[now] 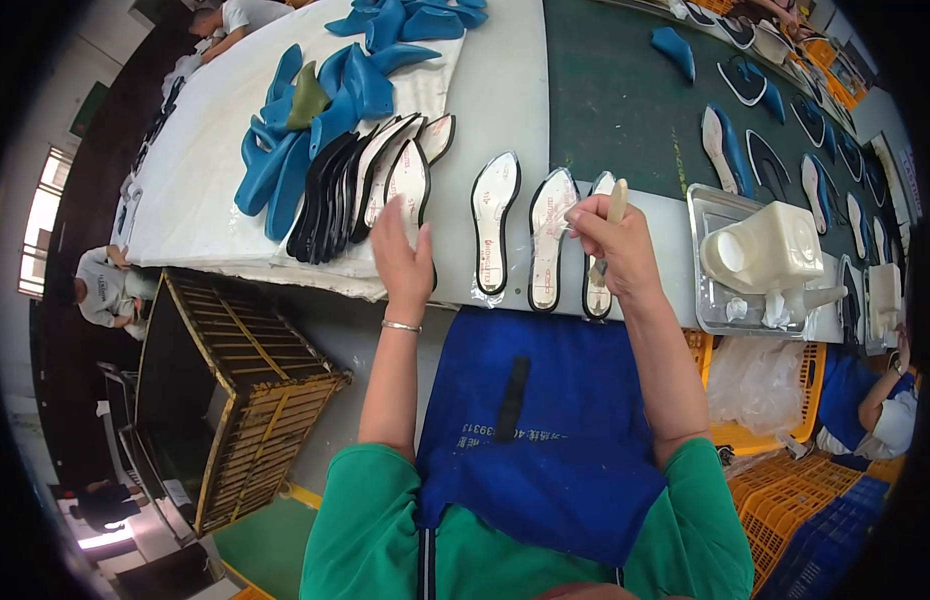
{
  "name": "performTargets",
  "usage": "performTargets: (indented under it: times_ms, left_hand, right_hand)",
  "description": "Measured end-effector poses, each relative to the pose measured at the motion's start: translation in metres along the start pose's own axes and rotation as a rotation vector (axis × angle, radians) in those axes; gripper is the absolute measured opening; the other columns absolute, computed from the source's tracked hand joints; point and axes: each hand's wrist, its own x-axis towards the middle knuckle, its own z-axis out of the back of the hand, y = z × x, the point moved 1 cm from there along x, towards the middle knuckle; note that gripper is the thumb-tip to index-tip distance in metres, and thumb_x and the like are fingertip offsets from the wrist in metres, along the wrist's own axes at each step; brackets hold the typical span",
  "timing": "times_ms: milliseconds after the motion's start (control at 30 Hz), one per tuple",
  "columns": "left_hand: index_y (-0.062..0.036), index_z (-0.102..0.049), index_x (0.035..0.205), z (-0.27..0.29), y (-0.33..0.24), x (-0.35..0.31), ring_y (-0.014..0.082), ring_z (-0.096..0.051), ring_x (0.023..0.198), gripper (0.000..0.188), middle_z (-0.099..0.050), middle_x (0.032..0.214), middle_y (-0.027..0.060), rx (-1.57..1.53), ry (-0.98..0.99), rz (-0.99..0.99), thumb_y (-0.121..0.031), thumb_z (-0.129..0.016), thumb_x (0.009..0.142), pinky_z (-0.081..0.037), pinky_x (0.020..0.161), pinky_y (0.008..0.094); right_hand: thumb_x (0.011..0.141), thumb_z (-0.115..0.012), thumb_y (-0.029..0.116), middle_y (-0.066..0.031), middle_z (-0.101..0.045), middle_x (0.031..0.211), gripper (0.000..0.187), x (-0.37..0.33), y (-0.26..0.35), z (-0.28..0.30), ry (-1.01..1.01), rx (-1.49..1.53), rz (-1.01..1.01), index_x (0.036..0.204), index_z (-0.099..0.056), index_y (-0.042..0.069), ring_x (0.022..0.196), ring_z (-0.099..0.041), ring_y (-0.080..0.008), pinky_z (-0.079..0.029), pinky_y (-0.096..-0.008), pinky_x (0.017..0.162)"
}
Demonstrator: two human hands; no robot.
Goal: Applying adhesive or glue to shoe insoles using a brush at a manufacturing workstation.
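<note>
My right hand grips a brush with a pale handle, above the rightmost of three white insoles with black edging. The left insole and middle insole lie side by side along the near table edge; the right insole is partly hidden by that hand. To the left, my left hand has its fingers stretched out and holds nothing. It is beside the nearest insole of a stack, overlapping its lower part in view. The other stacked insoles lean together in a row.
Blue shoe lasts are piled behind the stack, one olive last among them. At right a clear tray holds a cream plastic jug. A green belt carries lasts and insoles. A slatted crate stands lower left.
</note>
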Motion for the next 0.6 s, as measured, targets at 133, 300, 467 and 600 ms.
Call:
performTargets:
  times_ms: [133,300,467,600]
  left_hand:
    - [-0.0002,-0.057,0.126,0.027,-0.067,0.017,0.0188,-0.061,0.105,0.039,-0.067,0.115,0.0117,-0.856,0.531,0.281,-0.015,-0.063,0.090,-0.046,0.092,0.0320]
    - [0.0014,-0.063,0.101,0.014,-0.093,0.008,0.0093,-0.061,0.076,0.018,-0.066,0.086,0.0035,-1.041,0.595,0.389,-0.014,-0.063,0.092,-0.049,0.071,0.0230]
    - [-0.0009,-0.062,0.094,0.014,-0.097,0.004,0.0051,-0.057,0.068,0.011,-0.061,0.077,0.0000,-1.153,0.451,0.540,-0.012,-0.062,0.094,-0.046,0.060,0.0197]
    - [-0.0012,-0.062,0.094,0.010,-0.097,0.003,0.0036,-0.055,0.065,0.010,-0.060,0.076,-0.0012,-1.149,0.447,0.586,-0.011,-0.062,0.094,-0.043,0.056,0.0179]
  right_hand:
    - [0.082,-0.068,0.011,-0.0020,-0.060,0.069,0.010,0.005,-0.006,-0.013,0.089,-0.079,-0.039,0.080,-0.065,0.002,0.058,-0.047,-0.0059,-0.035,-0.0202,0.053]
    - [0.082,-0.070,0.017,-0.0003,-0.059,0.070,0.016,0.005,-0.014,-0.022,0.174,-0.120,-0.058,0.082,-0.063,0.002,0.061,-0.047,-0.0053,-0.034,-0.0208,0.054]
    - [0.080,-0.076,0.024,-0.0023,-0.060,0.085,0.040,-0.002,-0.019,-0.026,0.179,-0.087,0.008,0.106,-0.061,-0.002,0.066,-0.049,-0.0050,-0.037,-0.0200,0.056]
    - [0.082,-0.073,0.014,-0.0052,-0.062,0.081,0.025,-0.006,-0.033,-0.034,0.197,-0.031,-0.019,0.095,-0.064,-0.004,0.067,-0.056,-0.0082,-0.044,-0.0216,0.059]
